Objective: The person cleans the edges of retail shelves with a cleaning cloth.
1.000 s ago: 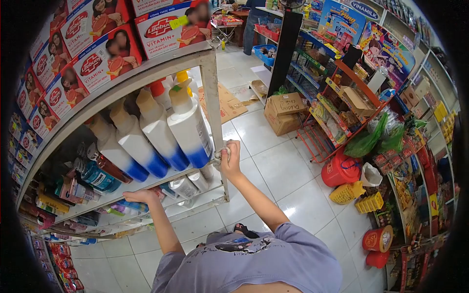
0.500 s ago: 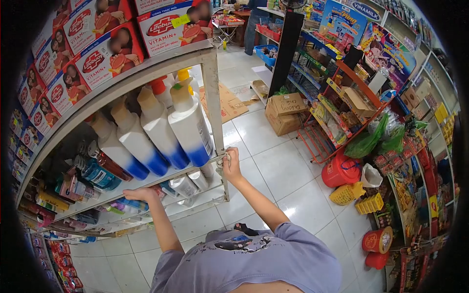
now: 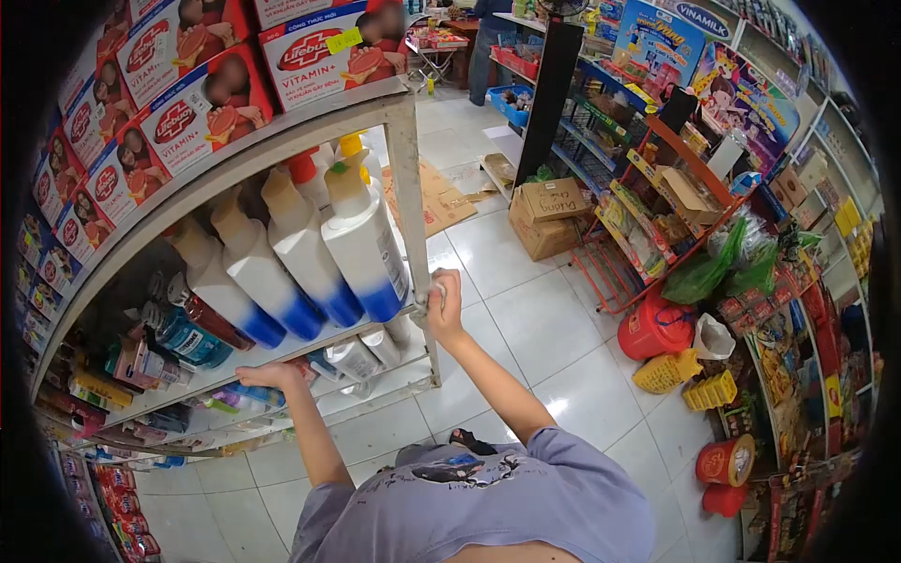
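Observation:
A metal shelf unit (image 3: pixel 404 178) stands at the left. My left hand (image 3: pixel 270 377) rests at the front edge of its shelf, below the white and blue pump bottles (image 3: pixel 361 246); how its fingers are set is hard to make out. At the shelf's right corner, my right hand (image 3: pixel 444 305) has its fingers curled around a small fitting or cloth on the upright, too small to name. A blue mouthwash bottle (image 3: pixel 194 340) stands left of the pump bottles. Red and white soap boxes (image 3: pixel 202 113) are stacked on top.
Cardboard boxes (image 3: pixel 549 216), a red wire rack (image 3: pixel 601 277) and a red bucket (image 3: pixel 655 324) stand on the tiled floor to the right. Flattened cardboard (image 3: pixel 432 199) lies behind the shelf. A person (image 3: pixel 490 56) stands in the far background.
My right hand has shifted slightly upward at the shelf corner. My left hand stays in nearly the same place.

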Demonstrator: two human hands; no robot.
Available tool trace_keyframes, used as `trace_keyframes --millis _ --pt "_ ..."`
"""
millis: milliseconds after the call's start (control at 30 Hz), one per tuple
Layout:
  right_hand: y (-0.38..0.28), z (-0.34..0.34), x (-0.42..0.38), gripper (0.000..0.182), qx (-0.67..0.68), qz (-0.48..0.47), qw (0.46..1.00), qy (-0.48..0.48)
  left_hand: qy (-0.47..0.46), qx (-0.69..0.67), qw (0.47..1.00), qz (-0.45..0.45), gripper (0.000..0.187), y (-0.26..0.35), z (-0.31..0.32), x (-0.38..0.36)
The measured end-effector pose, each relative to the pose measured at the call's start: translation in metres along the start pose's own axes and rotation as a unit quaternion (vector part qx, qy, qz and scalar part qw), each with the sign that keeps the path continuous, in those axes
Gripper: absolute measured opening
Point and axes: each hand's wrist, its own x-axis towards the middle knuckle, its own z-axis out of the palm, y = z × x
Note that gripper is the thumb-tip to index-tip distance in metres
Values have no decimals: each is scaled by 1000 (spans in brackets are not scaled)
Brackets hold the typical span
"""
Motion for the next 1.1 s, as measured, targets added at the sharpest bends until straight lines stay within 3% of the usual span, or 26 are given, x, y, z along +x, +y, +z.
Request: trace_keyframes --millis 100,267,533,667,733,867,1000,1100 --pt "-25 2 36 9 17 -56 998 23 -12 -7 1000 -3 56 0 -3 -1" --pt "-19 4 31 8 30 -55 998 28 -14 26 999 15 56 -5 -4 4" --pt "37 -11 -61 11 -40 101 990 -93 -18 -14 1000 -17 55 3 -1 -2" --pt "21 -6 -35 12 -25 87 994 -63 -17 9 1000 8 55 -3 -3 2" --pt "-3 -3 2 11 -10 12 1000 -17 -16 5 1000 0 55 3 -1 -3" --pt "-23 0 32 12 -2 -47 999 4 -13 16 1000 -2 56 6 0 -4" --pt "7 -1 -4 9 17 -27 999 -14 -12 5 1000 9 55 7 -1 -6" --pt "31 -5 -46 9 -22 40 999 -20 -7 6 1000 2 55 14 4 -13"
